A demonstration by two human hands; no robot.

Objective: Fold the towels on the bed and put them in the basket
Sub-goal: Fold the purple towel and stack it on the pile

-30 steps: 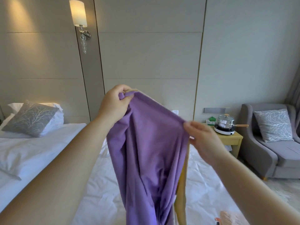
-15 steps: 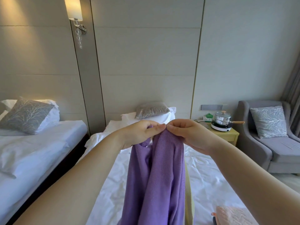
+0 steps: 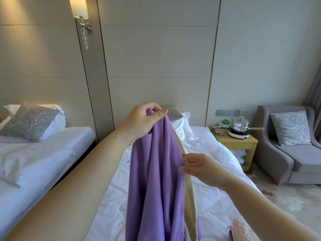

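Pinching the purple towel (image 3: 156,180) by its top, our left hand (image 3: 142,121) hangs it above the bed (image 3: 217,197), long axis straight down. Our right hand (image 3: 199,168) pinches the side edge lower (nearer the loose end), so it likely slides down.

- Purple woven towel (image 3: 156,171): lower end is running off the bottom edge, so its full length is not showing.
- Cream fabric strip (image 3: 190,197) alongside it: also leaving the frame at the bottom. Whether it is joined to the towel cannot be told.
- Pink ribbed cloth item (image 3: 243,230): being cut by the bottom edge.
- Grey patterned cushion (image 3: 174,113) on the white bed (image 3: 217,206): mostly hiding behind the left hand (image 3: 142,122).
- Green packet (image 3: 225,122) on the yellow wooden desk (image 3: 239,145): too small to identify.
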